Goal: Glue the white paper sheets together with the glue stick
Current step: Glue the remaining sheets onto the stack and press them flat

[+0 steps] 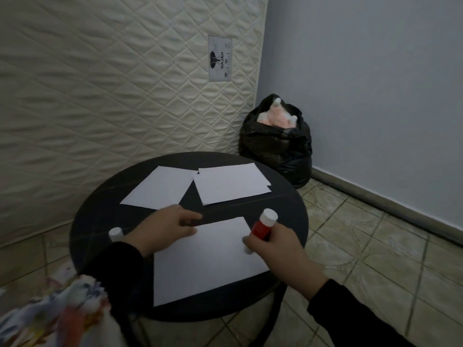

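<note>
On the round black table [288, 211] lie three white paper sheets. The nearest sheet [205, 264] sits in front of me. My left hand [165, 229] rests on its upper left corner, fingers spread on the paper. My right hand [278, 251] grips a red glue stick [263, 226] with a white end pointing up, its lower tip touching the sheet's right edge. Two more sheets lie at the far side, one on the left [160, 189] and one on the right [230, 182]. A small white cap [115, 233] stands on the table left of my left wrist.
A quilted mattress [112, 83] leans against the wall behind the table. A black plastic bag [278, 144] with something pink inside stands in the corner. Tiled floor [375, 246] spreads to the right. Colourful cloth [55, 316] shows at the lower left.
</note>
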